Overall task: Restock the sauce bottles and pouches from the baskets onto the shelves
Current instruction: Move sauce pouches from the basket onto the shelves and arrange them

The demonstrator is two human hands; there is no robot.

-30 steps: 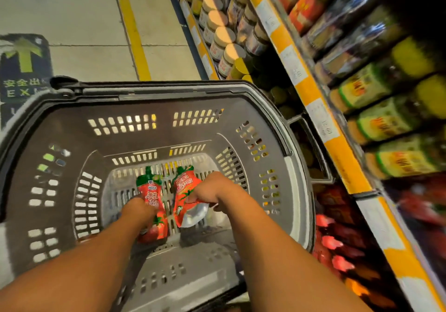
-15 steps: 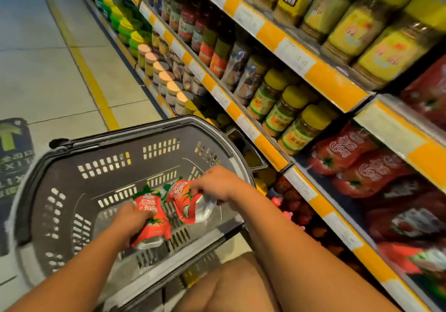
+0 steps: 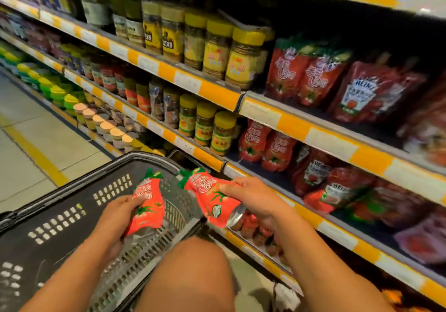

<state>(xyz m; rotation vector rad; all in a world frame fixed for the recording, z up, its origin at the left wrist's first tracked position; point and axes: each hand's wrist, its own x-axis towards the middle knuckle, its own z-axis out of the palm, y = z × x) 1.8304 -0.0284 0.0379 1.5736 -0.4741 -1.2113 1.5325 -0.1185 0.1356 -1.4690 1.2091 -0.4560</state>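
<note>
Stocked shelves [image 3: 296,128] with orange price strips fill the right and top of the frame. A dark plastic basket [image 3: 60,215] sits lower left. At centre, my left hand [image 3: 118,215] grips one red sauce pouch [image 3: 147,205] over the basket; my right hand [image 3: 253,198] grips another pouch [image 3: 207,195] near the shelf edge.

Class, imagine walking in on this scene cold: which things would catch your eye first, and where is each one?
First, the two red pouches: the left hand grips one pouch above the dark basket, and the right hand holds another pouch over the basket's rim, toward the shelves. Next come the yellow-lidded jars on the upper shelf, with matching red pouches standing on the shelf below.
</note>
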